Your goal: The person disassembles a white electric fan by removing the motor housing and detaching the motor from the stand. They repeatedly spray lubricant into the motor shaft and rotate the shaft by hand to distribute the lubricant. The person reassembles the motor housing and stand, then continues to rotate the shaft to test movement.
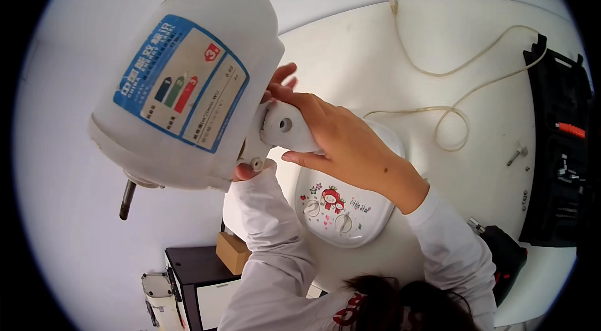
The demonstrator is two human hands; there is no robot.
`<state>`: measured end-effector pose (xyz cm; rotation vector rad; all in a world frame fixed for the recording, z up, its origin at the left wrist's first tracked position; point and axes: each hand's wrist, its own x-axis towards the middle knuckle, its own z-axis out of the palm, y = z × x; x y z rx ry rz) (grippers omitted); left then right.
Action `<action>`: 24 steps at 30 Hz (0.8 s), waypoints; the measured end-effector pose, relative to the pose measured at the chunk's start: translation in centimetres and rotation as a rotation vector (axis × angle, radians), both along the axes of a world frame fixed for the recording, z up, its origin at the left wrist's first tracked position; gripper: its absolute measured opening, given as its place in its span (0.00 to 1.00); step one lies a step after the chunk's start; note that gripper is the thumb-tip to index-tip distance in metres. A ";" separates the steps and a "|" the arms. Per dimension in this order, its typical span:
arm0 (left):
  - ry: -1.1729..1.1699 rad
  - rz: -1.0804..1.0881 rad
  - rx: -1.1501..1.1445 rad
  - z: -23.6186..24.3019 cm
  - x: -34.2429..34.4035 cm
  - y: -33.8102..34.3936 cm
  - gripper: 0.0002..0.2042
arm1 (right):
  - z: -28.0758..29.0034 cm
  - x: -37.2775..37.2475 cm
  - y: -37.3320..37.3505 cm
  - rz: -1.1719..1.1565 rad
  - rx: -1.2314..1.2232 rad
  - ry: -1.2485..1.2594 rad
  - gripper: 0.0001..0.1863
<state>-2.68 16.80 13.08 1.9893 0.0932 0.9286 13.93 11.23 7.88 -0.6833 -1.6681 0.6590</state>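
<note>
A white fan motor housing (pixel 250 24), with a blue-edged label and a bare metal shaft (pixel 128 199) pointing down, is held up tilted at the upper left. At its right side is a white plastic neck joint (pixel 289 127) with a round hole. My right hand (pixel 350 143) is closed round this neck, thumb below and fingers above. My left hand (pixel 244 172) supports the fan head from behind and below; most of it is hidden by the housing and neck. Under my hands, a white fan base (pixel 360 206) with two knobs and a cartoon print lies on the table.
A pale cable (pixel 460 108) loops across the white table (pixel 338 49). To the right lie a black tool case (pixel 551 143), small metal screws (pixel 517 154) and a black power drill (pixel 501 256). A cardboard box (pixel 233 253) sits on a dark cabinet (pixel 194 265) at lower left.
</note>
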 end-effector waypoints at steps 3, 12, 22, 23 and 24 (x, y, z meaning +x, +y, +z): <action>-0.005 -0.171 -0.049 -0.5 0.2 0.7 0.38 | -0.5 0.2 0.3 -0.026 0.041 0.012 0.26; -0.255 0.043 -0.055 -2.6 1.4 -0.9 0.24 | -1.3 -0.4 0.4 -0.108 0.089 0.062 0.27; -0.349 0.030 -0.035 -3.0 1.1 -1.5 0.23 | -1.6 -0.7 0.4 -0.075 0.031 0.097 0.28; -0.350 0.047 -0.036 -3.1 1.1 -1.7 0.22 | -1.7 -0.8 0.5 -0.079 0.028 0.102 0.28; -0.353 0.064 -0.037 -3.1 1.0 -1.9 0.22 | -1.7 -0.9 0.5 -0.083 0.026 0.107 0.28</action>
